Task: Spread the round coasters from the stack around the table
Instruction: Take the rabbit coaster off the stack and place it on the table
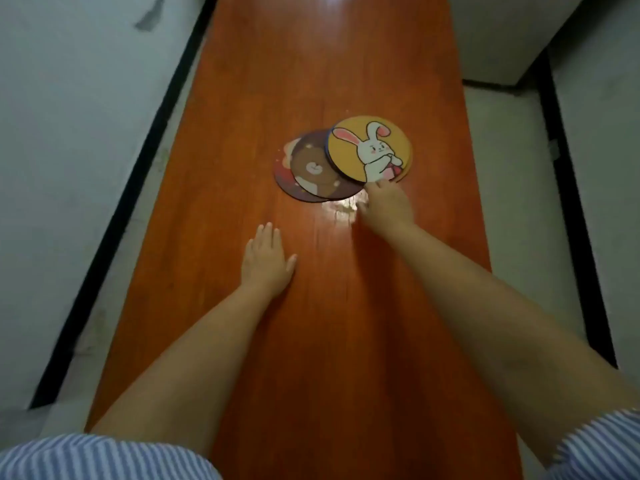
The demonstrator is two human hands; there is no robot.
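Coasters are seen from the head view lying in a loose, fanned stack near the middle of the long orange table (pixel 242 98), each disc overlapping the next. The yellow rabbit coaster (pixel 360 143) is uppermost and is shifted to the right, its left part resting over the brown bear coaster (pixel 320 169), beneath which a sliver of a reddish coaster (pixel 281 168) is shown at the left. The right hand (pixel 388 204) is placed just below the rabbit coaster, fingertips touching its near edge, fingers curled in a narrow pinch; whether the edge is actually gripped cannot be told. The left hand (pixel 266 259) is laid flat and spread on the bare table, well apart from the stack and holding nothing. The stack lies directly ahead of the right hand, which is by far the nearer, and ahead and to the right of the left. It is judged that the top coaster is about to be drawn off, with nothing yet spread around the table.
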